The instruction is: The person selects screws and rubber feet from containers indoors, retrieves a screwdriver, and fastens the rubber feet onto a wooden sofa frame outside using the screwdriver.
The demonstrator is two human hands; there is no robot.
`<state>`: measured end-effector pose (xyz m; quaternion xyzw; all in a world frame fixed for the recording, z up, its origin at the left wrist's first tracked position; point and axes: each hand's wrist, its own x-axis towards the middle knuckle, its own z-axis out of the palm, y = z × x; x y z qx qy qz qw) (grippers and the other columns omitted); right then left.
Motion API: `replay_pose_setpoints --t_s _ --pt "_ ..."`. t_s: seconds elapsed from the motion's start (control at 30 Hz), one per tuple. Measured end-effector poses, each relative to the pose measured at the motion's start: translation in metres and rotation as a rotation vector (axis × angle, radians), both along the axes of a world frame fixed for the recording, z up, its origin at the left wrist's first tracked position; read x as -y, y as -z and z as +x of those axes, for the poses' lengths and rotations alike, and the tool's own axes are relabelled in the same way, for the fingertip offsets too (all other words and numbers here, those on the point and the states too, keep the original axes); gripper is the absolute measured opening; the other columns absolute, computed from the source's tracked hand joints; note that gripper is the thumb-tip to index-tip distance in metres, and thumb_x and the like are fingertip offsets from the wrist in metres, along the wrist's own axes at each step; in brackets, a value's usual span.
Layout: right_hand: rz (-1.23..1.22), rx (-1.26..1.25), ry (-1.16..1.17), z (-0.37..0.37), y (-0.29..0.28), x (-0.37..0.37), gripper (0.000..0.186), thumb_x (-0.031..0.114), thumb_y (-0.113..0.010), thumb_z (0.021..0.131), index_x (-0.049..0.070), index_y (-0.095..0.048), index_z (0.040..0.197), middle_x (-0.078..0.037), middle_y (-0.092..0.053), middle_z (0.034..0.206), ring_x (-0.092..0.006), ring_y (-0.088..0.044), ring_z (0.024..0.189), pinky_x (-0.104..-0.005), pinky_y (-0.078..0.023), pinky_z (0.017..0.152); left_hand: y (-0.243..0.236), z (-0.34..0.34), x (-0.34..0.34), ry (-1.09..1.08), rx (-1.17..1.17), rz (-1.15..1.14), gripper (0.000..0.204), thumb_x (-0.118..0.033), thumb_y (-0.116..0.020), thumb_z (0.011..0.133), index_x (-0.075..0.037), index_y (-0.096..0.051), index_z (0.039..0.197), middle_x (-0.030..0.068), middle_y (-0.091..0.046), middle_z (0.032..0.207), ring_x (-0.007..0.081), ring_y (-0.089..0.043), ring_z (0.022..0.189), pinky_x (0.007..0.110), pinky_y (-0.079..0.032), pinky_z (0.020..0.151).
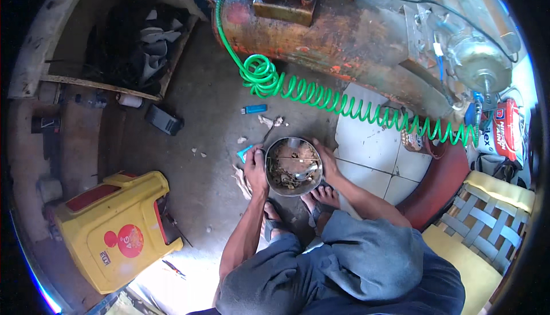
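Between my left hand and my right hand is a round metal pan, its sides gripped by my fingers. Brown debris, small bits and shiny pieces lie inside it, with a thin line across. A small turquoise object shows just beside my left fingers; I cannot tell whether they touch it. Pale scraps lie on the floor left of that hand. My sandaled feet are below the pan, and a blue lighter-like object lies farther up on the floor.
A rusty compressor tank with a coiled green hose spans the top. A wooden box, dark case and yellow plastic body are left. Right are a paint bucket, red tire-like ring and webbed chair.
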<state>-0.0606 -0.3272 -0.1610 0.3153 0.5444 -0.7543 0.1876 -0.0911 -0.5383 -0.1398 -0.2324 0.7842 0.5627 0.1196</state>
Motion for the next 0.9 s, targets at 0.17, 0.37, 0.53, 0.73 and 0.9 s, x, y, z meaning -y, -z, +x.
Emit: replay_pose_setpoints --t_s 0.17,0.37,0.53,0.73,0.9 --pt "-0.230 0.218 0.157 -0.009 -0.018 0.017 0.061 0.052 -0.043 0.101 -0.001 -0.064 0.123 -0.012 -0.070 0.110 -0.0224 -0.063 0.098 -0.0353 -0.047 0.094 0.001 0.004 -0.003 -0.119 -0.043 0.045 0.024 -0.020 -0.047 0.101 -0.004 -0.063 0.109 0.0034 -0.061 0.097 0.0145 -0.053 0.092 0.030 -0.043 0.087" --pt "0.119 0.051 -0.098 -0.048 -0.019 -0.024 0.054 0.048 -0.044 0.102 0.004 -0.067 0.122 -0.012 -0.071 0.110 -0.0207 -0.064 0.100 -0.0345 -0.047 0.094 -0.021 -0.019 -0.026 -0.081 0.031 0.077 0.025 -0.025 -0.049 0.102 -0.006 -0.062 0.111 0.0021 -0.061 0.093 0.0105 -0.053 0.083 0.027 -0.045 0.075" --pt "0.883 -0.264 -0.076 -0.069 -0.068 -0.050 0.025 0.025 -0.063 0.096 0.006 -0.070 0.111 -0.015 -0.073 0.090 -0.0220 -0.071 0.086 -0.0332 -0.055 0.074 -0.029 -0.002 -0.021 -0.155 0.318 0.256 0.022 -0.026 -0.050 0.103 -0.010 -0.059 0.116 -0.0019 -0.054 0.082 0.0071 -0.049 0.060 0.024 -0.041 0.048" --pt "1.359 -0.612 -1.501 -0.109 -0.113 -0.005 0.023 0.020 -0.062 0.089 0.014 -0.073 0.108 -0.008 -0.074 0.084 -0.0251 -0.073 0.076 -0.0365 -0.057 0.061 -0.034 0.002 -0.001 -0.207 0.274 0.354 0.021 -0.031 -0.052 0.103 -0.013 -0.062 0.110 -0.0030 -0.055 0.076 0.0051 -0.048 0.060 0.022 -0.039 0.046" --pt "1.378 -0.682 -1.821 -0.117 -0.086 0.012 0.019 0.025 -0.059 0.087 0.015 -0.072 0.099 -0.007 -0.072 0.073 -0.0256 -0.072 0.068 -0.0385 -0.056 0.057 -0.059 -0.004 0.003 -0.197 0.272 0.407 0.032 -0.043 -0.056 0.100 -0.011 -0.063 0.098 -0.0019 -0.056 0.077 0.0059 -0.049 0.060 0.023 -0.041 0.047"
